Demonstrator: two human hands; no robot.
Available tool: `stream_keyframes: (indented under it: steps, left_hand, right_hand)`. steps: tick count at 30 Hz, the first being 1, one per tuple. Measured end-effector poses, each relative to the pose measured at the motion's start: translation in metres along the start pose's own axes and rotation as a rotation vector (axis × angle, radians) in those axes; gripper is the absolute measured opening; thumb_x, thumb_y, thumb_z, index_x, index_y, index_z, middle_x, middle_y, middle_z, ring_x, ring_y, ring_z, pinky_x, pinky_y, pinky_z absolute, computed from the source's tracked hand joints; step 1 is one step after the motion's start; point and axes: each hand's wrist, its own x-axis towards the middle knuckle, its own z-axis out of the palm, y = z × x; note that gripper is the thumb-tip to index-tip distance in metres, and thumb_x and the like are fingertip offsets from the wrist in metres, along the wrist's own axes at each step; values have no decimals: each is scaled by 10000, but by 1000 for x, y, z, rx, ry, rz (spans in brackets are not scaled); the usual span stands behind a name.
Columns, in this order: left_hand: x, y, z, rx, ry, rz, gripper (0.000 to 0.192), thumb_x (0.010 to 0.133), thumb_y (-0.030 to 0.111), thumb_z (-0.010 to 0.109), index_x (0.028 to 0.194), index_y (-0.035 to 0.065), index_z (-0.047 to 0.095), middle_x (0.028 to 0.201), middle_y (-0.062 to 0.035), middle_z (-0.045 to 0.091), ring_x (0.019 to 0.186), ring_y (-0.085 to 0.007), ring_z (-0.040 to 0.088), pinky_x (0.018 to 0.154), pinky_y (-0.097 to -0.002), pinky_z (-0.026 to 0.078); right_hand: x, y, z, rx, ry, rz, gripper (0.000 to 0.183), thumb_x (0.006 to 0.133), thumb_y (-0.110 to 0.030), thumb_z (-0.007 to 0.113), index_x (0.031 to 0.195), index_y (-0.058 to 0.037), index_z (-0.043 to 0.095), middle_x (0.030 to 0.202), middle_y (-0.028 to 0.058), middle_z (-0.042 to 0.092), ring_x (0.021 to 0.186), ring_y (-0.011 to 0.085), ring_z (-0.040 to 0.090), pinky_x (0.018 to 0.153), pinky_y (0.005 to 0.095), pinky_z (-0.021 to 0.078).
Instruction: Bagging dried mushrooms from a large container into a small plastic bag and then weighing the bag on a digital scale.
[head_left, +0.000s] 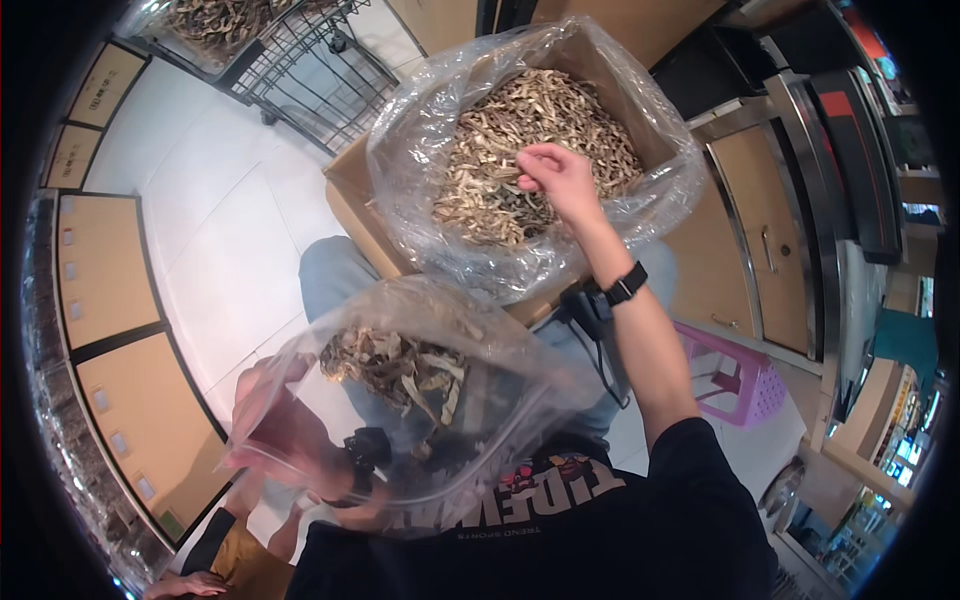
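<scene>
My left hand (281, 427) grips the edge of a clear plastic zip bag (517, 337) and shows through its film. Inside the bag lie loose dried brown pieces (405, 367), probably dried mushrooms or vegetable slices. My right hand (559, 172) hovers over a cardboard box (352, 202) between my knees, thumb and fingers pinched together. Whether a small piece sits between those fingertips is unclear. A large clear plastic liner (420, 127) folds out over the box's rim. Dried tan and brown strips (525, 105) fill the liner, with a darker patch just below my right hand.
A black wire cart (315, 82) stands at upper left on the tiled floor (217, 217). Wooden cabinets (112, 277) line the left. A purple plastic stool (742, 382) is at my right, beside cabinet doors (772, 225). Another person's hand (195, 583) appears at lower left.
</scene>
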Motion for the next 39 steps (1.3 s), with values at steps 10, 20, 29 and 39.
stream_keyframes:
  steps: [10, 20, 29, 39]
  left_hand:
    - [-6, 1, 4, -241, -155, 61, 859, 922, 597, 98, 934, -73, 635, 875, -213, 641, 856, -294, 588, 808, -372, 450]
    - [-16, 8, 4, -168, -179, 62, 905, 904, 630, 100, 927, -93, 644, 893, -211, 649, 870, -299, 586, 806, -386, 455]
    - [-24, 10, 7, -193, -200, 77, 871, 911, 622, 138, 928, -90, 639, 909, -224, 627, 845, -311, 600, 774, -373, 467]
    - [-27, 20, 11, -67, -232, 2, 838, 911, 629, 164, 972, -77, 612, 936, -187, 617, 846, -259, 592, 771, -357, 465]
  right_hand:
    - [-148, -139, -24, 396, 71, -455, 224, 883, -78, 580, 1090, 3, 551, 922, 158, 633, 626, 103, 595, 563, 192, 492]
    - [-212, -192, 43, -69, -588, -691, 205, 723, 10, 677, 908, -5, 590, 794, 134, 633, 541, 137, 578, 438, 250, 448]
    - [-207, -184, 86, -722, -777, -613, 145, 777, -60, 646, 908, -29, 593, 751, 118, 619, 637, 245, 606, 550, 324, 467]
    - [-206, -170, 107, -655, -656, -740, 112, 817, -84, 597, 876, -12, 535, 726, 151, 586, 665, 337, 589, 580, 388, 453]
